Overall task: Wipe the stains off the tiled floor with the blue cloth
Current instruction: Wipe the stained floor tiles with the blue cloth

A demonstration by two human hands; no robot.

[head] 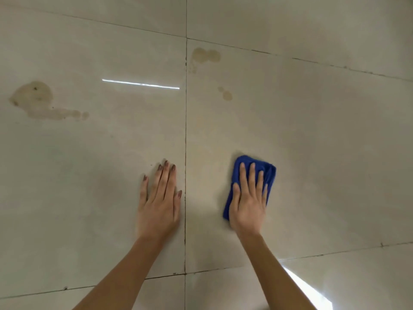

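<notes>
Head view: two hands, one blue cloth, three stains.

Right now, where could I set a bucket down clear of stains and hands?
Bare tile lies right of the blue cloth and left of the left hand, below the large stain. Crowded: the gap up to the right hand, and ahead, smaller stains by the grout line.

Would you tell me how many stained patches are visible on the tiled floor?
3: a large stain far left, a blotchy stain just right of the vertical grout line, a small stain below it. The blue cloth may hide more.
</notes>
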